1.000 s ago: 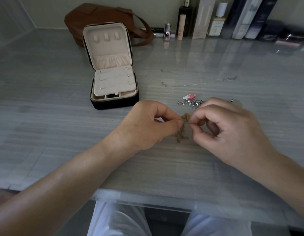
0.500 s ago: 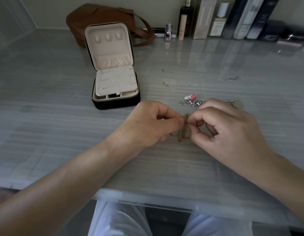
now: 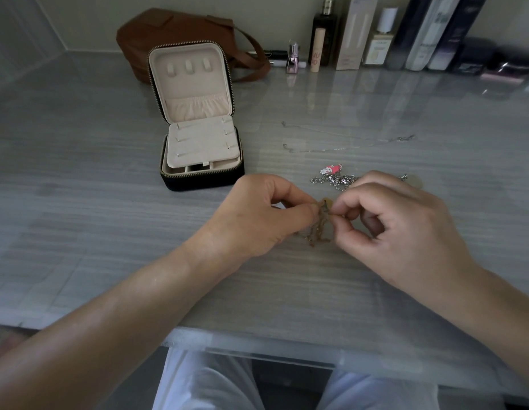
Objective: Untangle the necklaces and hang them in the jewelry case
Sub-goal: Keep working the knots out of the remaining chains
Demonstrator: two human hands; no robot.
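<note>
Up close, head view: left hand (image 3: 257, 214) and right hand (image 3: 399, 220) each pinched the top of the gold necklace tangle (image 3: 316, 229), strands hanging towards the table (image 3: 109, 217) (knot between fingertips). Jewelry case (image 3: 192, 84) stood open, far-left, nearer the left hand.

Person was shown only in part, seen from above. L hand (image 3: 257, 216) & R hand (image 3: 405, 229) were bare, w/ creased knuckles & skin folds at the finger joints. Both wrists were bare too. L forearm (image 3: 124, 315) & R forearm (image 3: 494, 303) were uncovered right to the frame edge. L one had a faint sheen along its top. Legs wore pale, whitish trousers (image 3: 204, 383) in soft fabric w/ loose folds over both thighs & a dark gap btw them.
</note>
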